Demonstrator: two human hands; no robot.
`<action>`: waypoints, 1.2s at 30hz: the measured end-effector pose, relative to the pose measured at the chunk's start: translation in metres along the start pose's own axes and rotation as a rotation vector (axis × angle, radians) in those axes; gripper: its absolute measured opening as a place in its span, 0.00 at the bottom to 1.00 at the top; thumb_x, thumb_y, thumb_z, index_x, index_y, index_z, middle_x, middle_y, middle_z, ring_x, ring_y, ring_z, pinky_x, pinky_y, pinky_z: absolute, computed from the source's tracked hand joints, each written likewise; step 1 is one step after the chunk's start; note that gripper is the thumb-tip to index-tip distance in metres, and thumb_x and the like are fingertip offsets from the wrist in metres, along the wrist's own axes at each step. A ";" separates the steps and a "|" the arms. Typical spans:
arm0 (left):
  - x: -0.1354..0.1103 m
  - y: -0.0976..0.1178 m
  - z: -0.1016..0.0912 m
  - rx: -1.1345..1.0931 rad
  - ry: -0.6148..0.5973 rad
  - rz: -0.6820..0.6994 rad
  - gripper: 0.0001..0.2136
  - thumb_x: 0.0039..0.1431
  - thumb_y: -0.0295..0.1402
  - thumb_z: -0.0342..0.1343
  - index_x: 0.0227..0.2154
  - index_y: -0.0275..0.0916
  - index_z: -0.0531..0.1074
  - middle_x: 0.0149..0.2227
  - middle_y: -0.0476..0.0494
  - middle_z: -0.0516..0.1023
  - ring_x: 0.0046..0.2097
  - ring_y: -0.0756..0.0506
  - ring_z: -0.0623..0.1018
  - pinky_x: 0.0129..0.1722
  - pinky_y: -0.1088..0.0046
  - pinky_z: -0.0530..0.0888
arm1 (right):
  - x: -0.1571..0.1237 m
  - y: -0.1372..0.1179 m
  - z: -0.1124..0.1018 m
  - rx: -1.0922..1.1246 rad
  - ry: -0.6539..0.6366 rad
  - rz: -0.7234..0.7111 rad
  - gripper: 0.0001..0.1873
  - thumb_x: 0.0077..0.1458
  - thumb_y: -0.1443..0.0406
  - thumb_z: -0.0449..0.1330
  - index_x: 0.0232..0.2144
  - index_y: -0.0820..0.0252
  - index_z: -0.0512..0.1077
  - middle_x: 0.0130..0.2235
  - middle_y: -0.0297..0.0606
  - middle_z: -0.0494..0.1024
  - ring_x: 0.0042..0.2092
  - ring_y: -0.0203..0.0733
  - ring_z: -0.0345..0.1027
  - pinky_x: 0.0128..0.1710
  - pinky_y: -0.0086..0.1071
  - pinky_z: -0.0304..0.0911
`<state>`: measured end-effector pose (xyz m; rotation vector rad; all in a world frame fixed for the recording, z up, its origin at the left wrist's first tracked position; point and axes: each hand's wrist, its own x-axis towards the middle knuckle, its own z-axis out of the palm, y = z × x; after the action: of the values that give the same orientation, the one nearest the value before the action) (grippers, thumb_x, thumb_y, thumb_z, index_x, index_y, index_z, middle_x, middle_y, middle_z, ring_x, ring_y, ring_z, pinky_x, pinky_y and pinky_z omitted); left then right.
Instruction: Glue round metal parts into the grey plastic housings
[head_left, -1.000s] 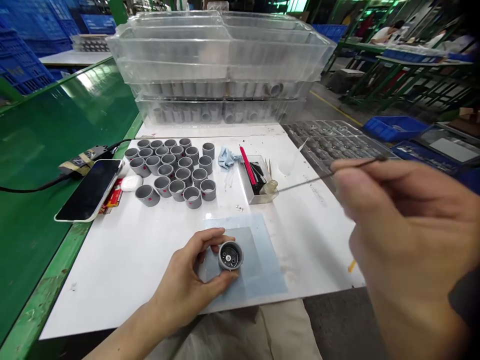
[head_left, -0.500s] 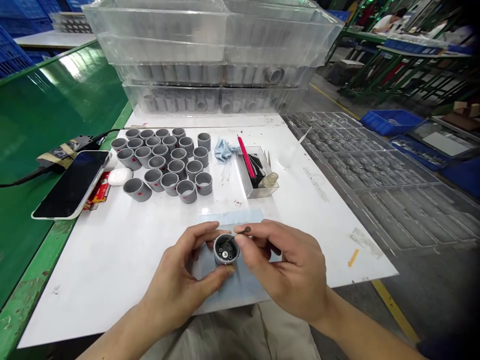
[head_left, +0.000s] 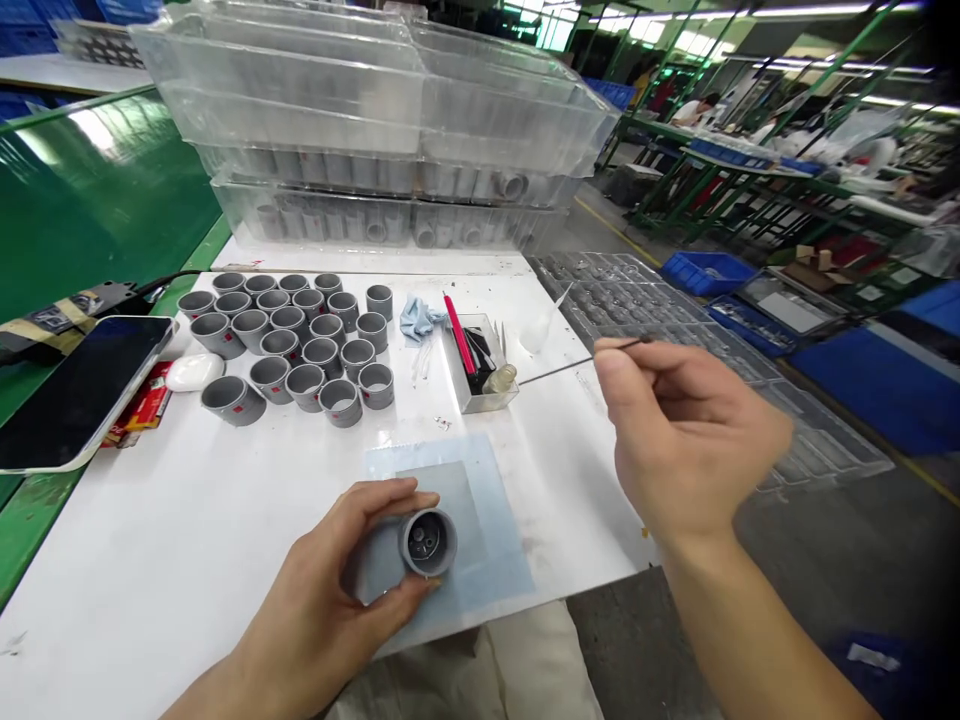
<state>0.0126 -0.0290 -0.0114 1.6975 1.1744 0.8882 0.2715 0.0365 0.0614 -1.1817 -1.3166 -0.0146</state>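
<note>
My left hand (head_left: 334,600) is wrapped round a small grey cylinder (head_left: 427,542) with its open end facing up, above a pale blue mat (head_left: 487,530) on the white board (head_left: 187,520). My right hand (head_left: 686,435) is raised to the right and pinches a thin metal tool (head_left: 570,366), whose tip points toward a small glass bottle (head_left: 500,379) in a clear box (head_left: 471,392). The box also holds a red pen (head_left: 457,333). Several grey cylinders (head_left: 296,335) stand in rows at the board's back left.
Stacked clear trays (head_left: 375,120) filled with grey parts stand at the back. A phone (head_left: 71,390), a white earbud case (head_left: 193,372) and a blue cloth (head_left: 416,317) lie on the left and middle. A clear compartment tray (head_left: 675,340) sits to the right. Green benches surround the board.
My right hand lifted the thin tool away from the grey cylinder and moved up and right toward the bottle. My left hand kept the cylinder, a little lower in view.
</note>
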 end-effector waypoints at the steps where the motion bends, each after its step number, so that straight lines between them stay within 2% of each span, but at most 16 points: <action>1: 0.000 0.000 0.000 0.022 -0.012 0.028 0.26 0.62 0.32 0.65 0.59 0.59 0.64 0.55 0.52 0.82 0.59 0.42 0.80 0.56 0.65 0.80 | 0.006 0.005 0.001 -0.017 0.009 -0.001 0.02 0.58 0.64 0.68 0.35 0.56 0.82 0.26 0.33 0.77 0.28 0.39 0.69 0.28 0.34 0.64; 4: -0.001 0.001 0.001 0.083 -0.040 0.100 0.26 0.63 0.30 0.63 0.59 0.62 0.64 0.54 0.54 0.82 0.58 0.44 0.80 0.55 0.68 0.80 | 0.013 0.013 0.006 -0.070 -0.005 -0.002 0.04 0.59 0.62 0.67 0.35 0.55 0.81 0.26 0.33 0.76 0.28 0.39 0.69 0.29 0.34 0.63; 6: -0.001 0.002 0.001 0.106 -0.039 0.122 0.27 0.62 0.29 0.63 0.59 0.62 0.64 0.54 0.54 0.82 0.58 0.44 0.80 0.55 0.69 0.80 | 0.012 0.016 0.011 -0.109 -0.060 0.016 0.06 0.61 0.61 0.66 0.36 0.55 0.81 0.26 0.32 0.75 0.27 0.38 0.67 0.29 0.33 0.63; 8: -0.001 0.002 0.001 0.108 -0.033 0.133 0.27 0.62 0.28 0.62 0.59 0.61 0.64 0.54 0.53 0.82 0.58 0.44 0.80 0.55 0.69 0.80 | 0.009 0.020 0.015 -0.156 -0.174 0.045 0.08 0.61 0.60 0.65 0.37 0.57 0.81 0.25 0.31 0.73 0.25 0.36 0.64 0.28 0.32 0.61; 11: 0.000 0.003 0.000 0.099 -0.038 0.143 0.27 0.62 0.28 0.62 0.59 0.61 0.64 0.54 0.54 0.82 0.58 0.45 0.80 0.56 0.69 0.79 | 0.007 0.028 0.020 -0.263 -0.445 0.103 0.09 0.61 0.60 0.64 0.37 0.59 0.83 0.22 0.28 0.71 0.23 0.33 0.61 0.27 0.31 0.58; 13: 0.000 0.003 0.000 0.104 -0.048 0.135 0.28 0.62 0.28 0.63 0.59 0.62 0.64 0.54 0.54 0.82 0.57 0.46 0.79 0.57 0.69 0.78 | 0.008 0.030 0.020 -0.277 -0.516 0.122 0.09 0.61 0.61 0.64 0.37 0.59 0.83 0.21 0.28 0.71 0.23 0.33 0.61 0.28 0.31 0.57; 14: 0.000 0.002 0.000 0.109 -0.053 0.125 0.28 0.61 0.27 0.63 0.59 0.63 0.64 0.55 0.55 0.81 0.58 0.46 0.79 0.58 0.69 0.77 | 0.010 0.029 0.019 -0.252 -0.485 0.116 0.09 0.61 0.61 0.64 0.37 0.59 0.83 0.22 0.28 0.71 0.23 0.33 0.61 0.28 0.31 0.57; 16: -0.001 0.002 0.000 0.101 -0.057 0.104 0.29 0.61 0.27 0.63 0.59 0.63 0.64 0.56 0.56 0.81 0.58 0.47 0.78 0.59 0.69 0.76 | 0.014 0.022 0.015 -0.168 -0.329 0.073 0.08 0.61 0.60 0.65 0.37 0.58 0.83 0.24 0.30 0.73 0.25 0.34 0.63 0.28 0.32 0.59; 20: -0.001 0.004 -0.001 0.028 -0.067 0.072 0.28 0.62 0.27 0.64 0.59 0.60 0.63 0.56 0.54 0.80 0.58 0.47 0.78 0.61 0.66 0.74 | 0.016 -0.012 0.000 -0.048 -0.023 -0.006 0.05 0.59 0.61 0.68 0.35 0.55 0.82 0.30 0.37 0.79 0.30 0.41 0.69 0.31 0.37 0.64; 22: -0.001 0.004 -0.001 0.019 -0.076 0.072 0.28 0.62 0.27 0.63 0.60 0.59 0.63 0.56 0.53 0.80 0.59 0.46 0.78 0.61 0.65 0.73 | 0.007 -0.031 -0.010 -0.034 0.018 0.033 0.03 0.59 0.61 0.69 0.35 0.53 0.82 0.36 0.39 0.82 0.31 0.42 0.71 0.31 0.38 0.65; 23: -0.001 0.004 -0.001 0.021 -0.082 0.073 0.28 0.61 0.26 0.63 0.60 0.59 0.64 0.57 0.53 0.80 0.59 0.46 0.78 0.61 0.64 0.73 | -0.001 -0.039 -0.015 -0.040 -0.015 0.066 0.03 0.58 0.61 0.69 0.36 0.51 0.82 0.36 0.38 0.83 0.30 0.42 0.71 0.29 0.37 0.66; 25: -0.001 0.003 -0.001 0.023 -0.085 0.073 0.30 0.61 0.25 0.64 0.60 0.61 0.63 0.57 0.55 0.80 0.59 0.46 0.78 0.62 0.65 0.73 | -0.018 -0.052 -0.023 -0.047 -0.204 0.119 0.03 0.58 0.61 0.69 0.37 0.46 0.82 0.32 0.33 0.82 0.25 0.38 0.69 0.22 0.33 0.64; 27: 0.000 0.002 -0.001 0.024 -0.087 0.068 0.31 0.61 0.26 0.64 0.61 0.64 0.62 0.57 0.57 0.80 0.59 0.47 0.78 0.62 0.67 0.72 | -0.035 -0.058 -0.026 -0.013 -0.435 0.110 0.05 0.59 0.63 0.67 0.38 0.45 0.80 0.26 0.28 0.79 0.22 0.34 0.67 0.19 0.29 0.63; 29: 0.000 0.002 0.000 0.021 -0.087 0.072 0.31 0.62 0.27 0.64 0.61 0.65 0.61 0.57 0.58 0.79 0.59 0.48 0.78 0.61 0.68 0.72 | -0.048 -0.058 -0.023 0.041 -0.586 0.067 0.07 0.60 0.67 0.66 0.39 0.48 0.78 0.24 0.25 0.76 0.21 0.30 0.65 0.18 0.26 0.61; 32: -0.001 0.002 -0.001 0.025 -0.083 0.082 0.30 0.63 0.29 0.64 0.61 0.65 0.61 0.57 0.58 0.80 0.58 0.48 0.79 0.61 0.69 0.72 | -0.057 -0.054 -0.015 0.093 -0.677 0.053 0.06 0.59 0.70 0.64 0.38 0.55 0.78 0.22 0.24 0.73 0.20 0.27 0.61 0.18 0.24 0.58; 36: -0.001 0.002 -0.001 0.016 -0.084 0.090 0.30 0.62 0.28 0.64 0.61 0.63 0.61 0.57 0.56 0.80 0.58 0.47 0.79 0.60 0.68 0.73 | -0.060 -0.050 -0.011 0.140 -0.742 0.096 0.04 0.60 0.70 0.63 0.36 0.59 0.78 0.21 0.25 0.71 0.22 0.28 0.63 0.20 0.24 0.60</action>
<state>0.0119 -0.0298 -0.0096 1.7954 1.0593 0.8556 0.2288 -0.0293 0.0521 -1.1697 -1.8593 0.6289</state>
